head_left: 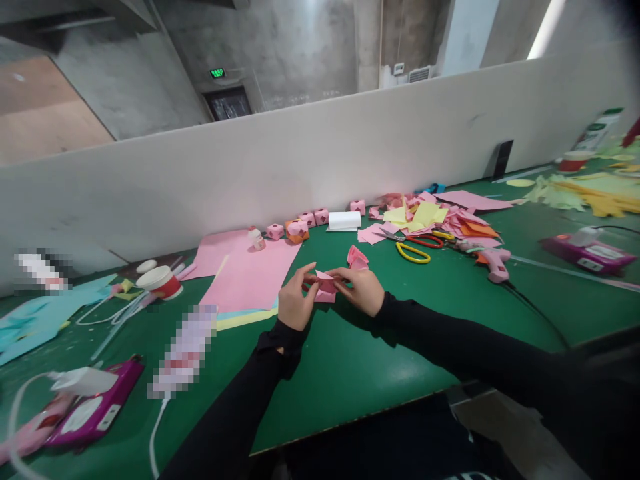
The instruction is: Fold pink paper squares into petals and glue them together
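2 hands (296, 298) (364, 291) pinch pink paper (327, 285), apparently folded.

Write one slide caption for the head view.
Left hand and right hand pinch folded pink paper above a glossy green tabletop, beside a wide pink paper sheet.

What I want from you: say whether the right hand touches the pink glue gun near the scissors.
Apart. The head view shows bare green tabletop between the right hand and the pink glue gun.

Moderate indoor light, bright strip (547, 28) top right; soft glare on worktop (390, 375), faint shadow under right hand (364, 291); wide-angle stretch, blurry sides, dark top-right corner, left partly pixelated
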